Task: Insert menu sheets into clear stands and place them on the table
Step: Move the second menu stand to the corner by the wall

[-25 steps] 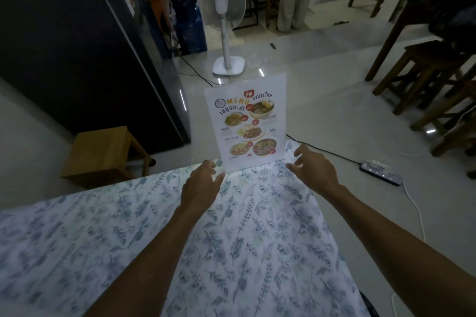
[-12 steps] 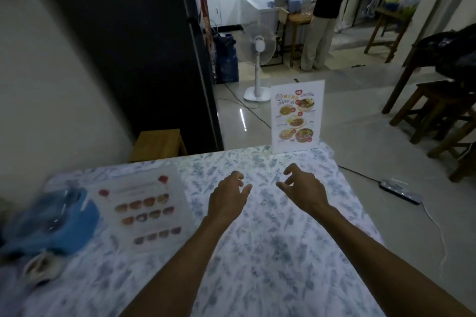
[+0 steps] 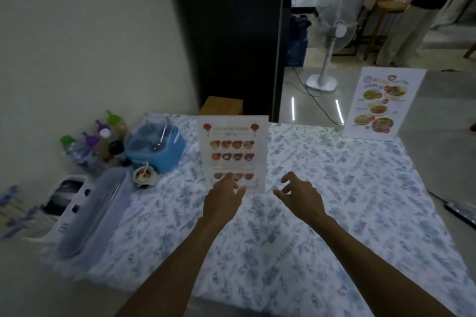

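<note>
Obs: one filled stand stands upright at the worktop's far right corner, about 2 o'clock from your hands. That unit looks done.

Obs: a second menu sheet, the one with red lanterns, lies near the worktop's middle, at 12 o'clock from your left hand. Whether it is flat or already in a clear stand cannot be told; the picture is dim and blurred.

Fingers: your left hand's fingers are loosely spread and overlap the sheet's near edge; contact is likely but not certain. Your right hand hovers just beside the sheet's near right corner, at 4 o'clock from it, fingers curled apart and holding nothing.

Step in hand, by judgement: reaching for the second sheet.

Next move calls for: pinch both lower corners, lift without creasing, and find a clear stand. No spare is visible among the bottles and blue container at 10 o'clock.
</note>
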Demonstrator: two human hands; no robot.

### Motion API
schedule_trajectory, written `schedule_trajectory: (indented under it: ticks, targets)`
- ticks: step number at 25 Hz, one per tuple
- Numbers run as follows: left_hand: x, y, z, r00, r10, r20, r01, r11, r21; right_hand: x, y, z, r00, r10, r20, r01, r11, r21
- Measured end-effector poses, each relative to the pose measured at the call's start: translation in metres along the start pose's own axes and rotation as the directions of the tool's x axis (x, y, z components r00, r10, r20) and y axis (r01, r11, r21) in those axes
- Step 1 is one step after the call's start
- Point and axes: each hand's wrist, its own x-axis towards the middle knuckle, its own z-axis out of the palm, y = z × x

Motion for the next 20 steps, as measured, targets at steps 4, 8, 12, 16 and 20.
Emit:
schedule_trajectory:
  ticks: [4, 8, 12, 16, 20]
  targets:
    - [0.003, -0.043, -0.013, 0.997, -0.068, -0.042, 0.066, 0.997, -0.038, 0.011, -0.010, 0.034, 0.997, 0.001, 0.076, -0.001, 1.000, -0.008]
    - [0.030, -0.073, -0.024, 0.978, -0.198, -0.074, 0.195, 0.980, -0.038, 0.036, -0.003, 0.066, 0.989, 0.124, 0.075, -0.129, 0.990, 0.060]
    - [0.068, -0.090, -0.027, 0.962, -0.260, -0.086, 0.262, 0.965, 0.007, 0.068, 0.009, 0.087, 0.979, 0.180, 0.100, -0.192, 0.973, 0.126]
    - [0.104, -0.094, -0.017, 0.964, -0.265, -0.031, 0.265, 0.964, -0.006, 0.099, 0.019, 0.099, 0.982, 0.092, 0.163, -0.131, 0.960, 0.247]
    - [0.125, -0.089, -0.010, 0.987, -0.162, 0.011, 0.162, 0.979, -0.124, 0.111, 0.024, 0.102, 0.981, 0.044, 0.187, -0.084, 0.973, 0.214]
